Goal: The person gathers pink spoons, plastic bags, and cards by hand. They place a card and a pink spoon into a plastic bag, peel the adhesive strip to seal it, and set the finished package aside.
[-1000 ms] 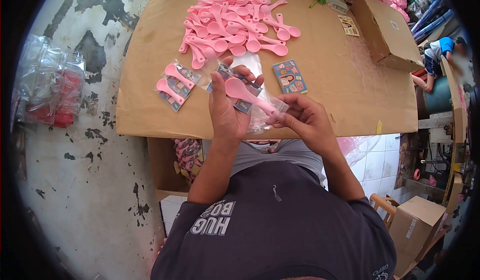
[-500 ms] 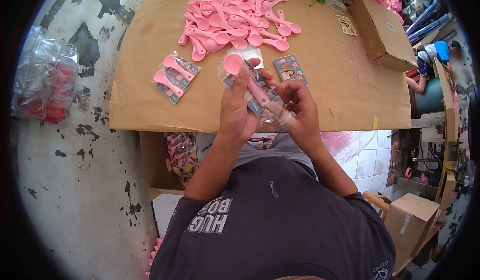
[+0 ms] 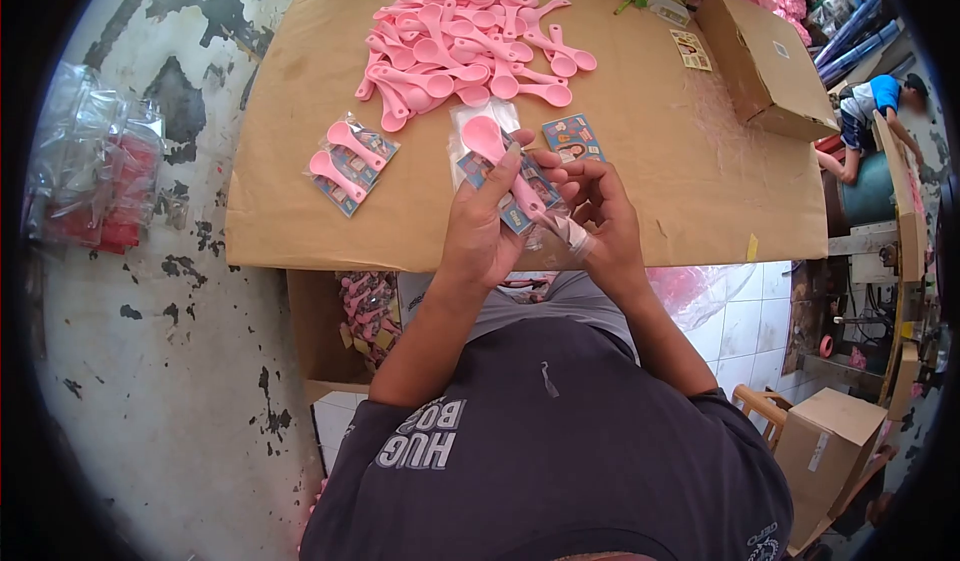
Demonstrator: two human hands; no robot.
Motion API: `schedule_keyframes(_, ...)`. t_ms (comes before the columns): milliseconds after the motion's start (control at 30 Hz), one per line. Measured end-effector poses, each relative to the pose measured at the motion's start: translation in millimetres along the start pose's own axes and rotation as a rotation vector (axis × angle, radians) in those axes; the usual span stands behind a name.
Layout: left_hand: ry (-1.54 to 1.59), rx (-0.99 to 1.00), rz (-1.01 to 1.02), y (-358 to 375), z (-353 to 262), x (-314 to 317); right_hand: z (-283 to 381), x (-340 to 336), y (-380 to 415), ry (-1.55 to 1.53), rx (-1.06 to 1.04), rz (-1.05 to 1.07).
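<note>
My left hand [image 3: 482, 223] grips a clear bag with a blue printed card and a pink spoon [image 3: 484, 139], its thumb on the spoon's handle. At the bag's lower right end, my right hand [image 3: 608, 219] pinches the crumpled clear plastic [image 3: 570, 236]. Flat clear bags [image 3: 470, 118] lie just behind my hands, and a blue card [image 3: 573, 136] rests to their right. To the left sit two packed pink spoons [image 3: 338, 176] on blue cards. A large heap of pink spoons [image 3: 450, 46] covers the back of the brown table [image 3: 300, 236].
An open cardboard box [image 3: 765, 66] stands at the table's right, near a small yellowish card [image 3: 690, 50]. Below the front edge is a box of packed spoons [image 3: 368, 311]. Plastic bags [image 3: 95, 161] lie far left. Another person [image 3: 865, 111] is bent over at far right.
The plastic between my hands looks more drawn together at the spoon's handle end. The whole view has shifted slightly. Both hands keep nearly the same place.
</note>
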State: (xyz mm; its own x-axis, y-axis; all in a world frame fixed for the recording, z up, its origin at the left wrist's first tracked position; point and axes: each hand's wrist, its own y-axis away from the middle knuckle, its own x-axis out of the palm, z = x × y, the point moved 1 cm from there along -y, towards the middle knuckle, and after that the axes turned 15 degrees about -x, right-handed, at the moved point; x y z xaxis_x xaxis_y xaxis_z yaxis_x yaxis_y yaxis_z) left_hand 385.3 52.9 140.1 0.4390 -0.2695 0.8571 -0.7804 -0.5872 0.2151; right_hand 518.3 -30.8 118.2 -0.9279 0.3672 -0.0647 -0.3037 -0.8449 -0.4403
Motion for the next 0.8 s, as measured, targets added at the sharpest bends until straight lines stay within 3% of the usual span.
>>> schedule_keyframes(133,-0.041,-0.001,0.018,-5,4,-1,2,-2,0,-0.011,0.018,-0.040)
schedule_keyframes(200,-0.046,-0.003,0.022,-6,3,0,17,-1,-4,0.198,-0.263,-0.126)
schedule_keyframes(233,-0.039,-0.016,0.003,-6,2,1,19,-3,-6,0.198,-0.263,-0.128)
schedule_keyframes(300,-0.030,-0.031,-0.018,-7,1,0,25,-6,-8,0.497,-0.615,-0.011)
schedule_keyframes(333,-0.004,-0.035,-0.004,-8,-1,-1,29,-9,-7,0.497,-0.615,-0.011)
schedule_keyframes(400,0.024,-0.037,0.010,-8,-6,-3,38,-15,-5,0.516,-0.717,0.185)
schedule_keyframes(467,0.099,-0.063,0.027,-6,-12,-4,39,-23,-5,0.428,-0.675,0.238)
schedule_keyframes(533,0.084,-0.065,0.028,-1,-17,-4,35,-32,-6,0.053,-0.496,0.080)
schedule_keyframes(600,0.071,-0.070,0.030,3,-20,-2,35,-33,-14,0.045,-0.411,0.019)
schedule_keyframes(667,0.113,-0.136,0.091,6,-19,2,34,-34,-26,0.528,-0.596,0.153)
schedule_keyframes(800,0.066,-0.188,0.101,5,-11,-1,38,-14,-33,0.645,-0.660,0.302)
